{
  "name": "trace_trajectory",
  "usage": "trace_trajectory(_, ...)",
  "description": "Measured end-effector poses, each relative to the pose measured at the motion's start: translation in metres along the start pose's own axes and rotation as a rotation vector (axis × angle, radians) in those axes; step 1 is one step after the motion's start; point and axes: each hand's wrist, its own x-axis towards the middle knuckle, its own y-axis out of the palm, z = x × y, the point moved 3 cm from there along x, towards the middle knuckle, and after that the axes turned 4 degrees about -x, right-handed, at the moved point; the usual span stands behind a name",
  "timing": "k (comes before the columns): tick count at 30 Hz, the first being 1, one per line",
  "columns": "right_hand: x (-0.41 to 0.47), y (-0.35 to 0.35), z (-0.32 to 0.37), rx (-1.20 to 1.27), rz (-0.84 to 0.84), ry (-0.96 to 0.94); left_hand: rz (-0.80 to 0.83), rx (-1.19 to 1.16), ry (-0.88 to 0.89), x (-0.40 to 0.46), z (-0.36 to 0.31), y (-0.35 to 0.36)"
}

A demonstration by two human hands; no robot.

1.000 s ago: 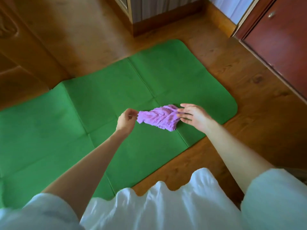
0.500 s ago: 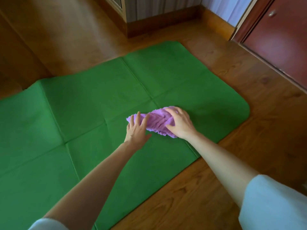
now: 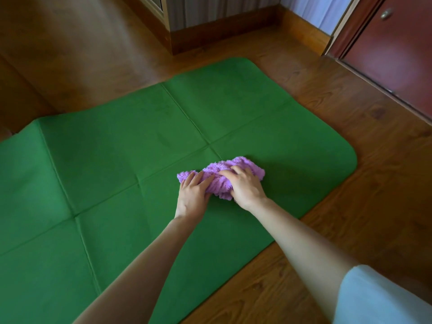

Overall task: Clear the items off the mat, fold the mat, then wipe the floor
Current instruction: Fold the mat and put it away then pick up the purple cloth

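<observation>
A fluffy purple cloth (image 3: 243, 166) lies bunched on the right half of the green mat (image 3: 121, 146), which is spread flat on the wooden floor (image 3: 364, 174) with fold creases showing. My left hand (image 3: 192, 197) grips the cloth's left end, fingers over it and thumb against its near edge. At the cloth's right part, my right hand (image 3: 245, 187) rests on top with fingers curled into the pile. Both hands hide the cloth's near side.
A dark red cabinet door (image 3: 395, 50) with a knob stands at the right. A wooden skirting and furniture base (image 3: 219, 33) run along the back. Bare floor surrounds the mat's right and near edges.
The cloth went from held up between my hands to lying on the mat. My hands closed in on it and the view moved nearer.
</observation>
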Motion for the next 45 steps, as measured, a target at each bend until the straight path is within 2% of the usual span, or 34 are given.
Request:
trace_trajectory(4, -0.008, -0.001, -0.001, 0.107, -0.043, 0.032, -0.022, -0.109, -0.016, -0.006, -0.013, -0.003)
trace_trajectory(8, -0.025, -0.005, -0.014, 0.221, 0.027, 0.069, -0.047, -0.288, -0.098, -0.022, -0.033, -0.005)
trace_trajectory(13, -0.063, -0.026, -0.044, 0.344, 0.144, 0.082, 0.131, -0.423, -0.077, -0.037, -0.065, -0.001)
trace_trajectory(17, -0.100, -0.055, -0.077, 0.393, 0.194, 0.140, 0.309, -0.408, 0.017, -0.039, -0.107, 0.004)
trace_trajectory(25, -0.168, -0.094, -0.140, 0.328, 0.296, 0.277, 0.411, -0.429, 0.190, -0.060, -0.191, 0.038)
trace_trajectory(30, -0.201, -0.086, -0.163, 0.321, 0.328, 0.334, 0.489, -0.493, 0.196, -0.084, -0.208, 0.068)
trace_trajectory(35, -0.221, -0.058, -0.157, 0.324, 0.195, 0.354, 0.609, -0.337, 0.278, -0.107, -0.203, 0.094)
trace_trajectory(38, -0.227, -0.028, -0.144, 0.265, 0.279, 0.304, 0.648, -0.200, 0.323, -0.109, -0.193, 0.096)
trace_trajectory(41, -0.224, -0.002, -0.146, 0.186, 0.306, 0.394, 0.645, -0.143, 0.363, -0.108, -0.183, 0.092)
trace_trajectory(45, -0.214, -0.013, -0.140, 0.137, 0.411, 0.402, 0.629, -0.141, 0.384, -0.104, -0.171, 0.080)
